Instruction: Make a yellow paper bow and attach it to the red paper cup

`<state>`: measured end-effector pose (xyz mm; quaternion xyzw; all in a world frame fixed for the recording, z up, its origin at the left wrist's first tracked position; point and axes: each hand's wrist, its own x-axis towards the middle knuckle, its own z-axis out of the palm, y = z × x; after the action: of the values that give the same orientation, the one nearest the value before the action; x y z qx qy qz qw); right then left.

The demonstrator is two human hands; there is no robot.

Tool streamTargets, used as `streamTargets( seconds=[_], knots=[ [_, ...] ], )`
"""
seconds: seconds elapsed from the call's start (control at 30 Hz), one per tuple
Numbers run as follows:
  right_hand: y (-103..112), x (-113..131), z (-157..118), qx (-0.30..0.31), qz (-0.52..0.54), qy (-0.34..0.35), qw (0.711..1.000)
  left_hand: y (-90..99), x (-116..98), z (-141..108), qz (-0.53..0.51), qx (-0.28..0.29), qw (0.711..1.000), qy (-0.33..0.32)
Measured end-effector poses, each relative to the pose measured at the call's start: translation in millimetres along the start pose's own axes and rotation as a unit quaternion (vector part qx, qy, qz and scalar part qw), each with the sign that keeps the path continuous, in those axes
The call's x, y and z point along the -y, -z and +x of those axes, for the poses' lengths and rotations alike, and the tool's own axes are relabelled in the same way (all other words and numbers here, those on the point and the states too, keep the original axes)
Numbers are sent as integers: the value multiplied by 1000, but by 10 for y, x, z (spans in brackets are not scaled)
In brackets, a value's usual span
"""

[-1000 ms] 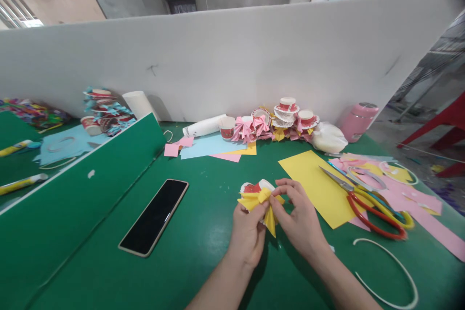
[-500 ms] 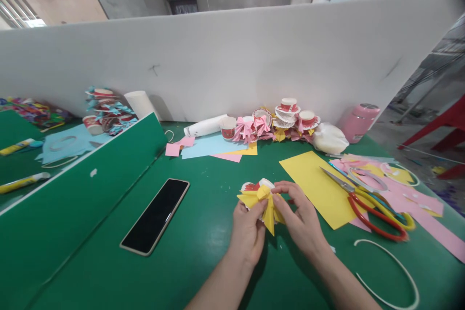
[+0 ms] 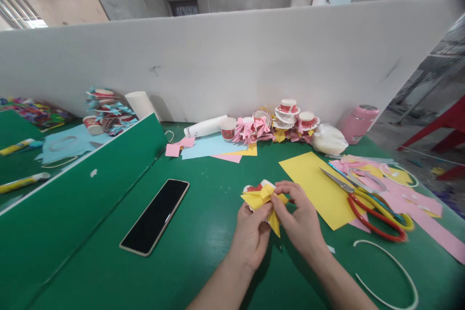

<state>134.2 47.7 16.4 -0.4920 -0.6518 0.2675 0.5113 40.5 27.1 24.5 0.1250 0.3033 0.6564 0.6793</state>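
Observation:
Between my two hands, above the green table, is a small red-and-white paper cup (image 3: 268, 184), mostly hidden behind a folded yellow paper bow (image 3: 257, 196). My left hand (image 3: 252, 232) is closed around the cup from the left and below, its thumb pressing on the bow's middle. On the other side, the thumb and fingers of my right hand (image 3: 298, 210) pinch the right part of the bow near its knot. Part of a white frilled edge shows under the paper.
A phone (image 3: 155, 217) lies left of my hands, beside a green divider (image 3: 90, 174). To the right are yellow paper (image 3: 312, 184), red-handled scissors (image 3: 378, 218) and a white cord loop (image 3: 403, 266). Decorated cups (image 3: 286, 114) and a pink bottle (image 3: 360, 123) stand along the back wall.
Both hands have shifted slightly to the right with the cup and bow. The bow has turned a little, and my left thumb sits closer to my right fingertips.

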Motion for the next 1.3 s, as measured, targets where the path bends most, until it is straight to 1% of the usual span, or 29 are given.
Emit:
streamTargets(
  seconds=[0.13,0.37,0.53,0.6,0.7,0.8,0.93,1.03,1.17,1.3],
  knots=[
    [-18,-3,-18,-3,-4,3,1000,5,-1,7,-4,-2,1000,2],
    [-56,18,-49,-28,16,24,999,-13,-7,-27,19,-12,1000,-3],
    [-77,25,-47,-26,37,-5,999,-14,-17,-33,-1,-10,1000,1],
    [-69,16,-40,-11,54,-20,998,-3,-20,-17,-19,-19,1000,8],
    [-33,-5,-28,16,96,-64,993,19,-20,16,-35,-37,999,13],
    [8,-26,-15,13,115,-88,989,35,-16,40,-34,-43,998,16],
    [17,-23,-5,10,78,-51,996,32,-9,37,-45,-40,998,7],
    [-6,-7,-5,2,48,-25,999,19,-3,23,-31,-41,999,5],
    [-40,-8,-3,-10,40,-13,999,6,6,14,-8,-28,1000,12],
    [-49,-23,-1,-13,40,-10,999,7,11,17,-13,-14,1000,11]
  ],
)
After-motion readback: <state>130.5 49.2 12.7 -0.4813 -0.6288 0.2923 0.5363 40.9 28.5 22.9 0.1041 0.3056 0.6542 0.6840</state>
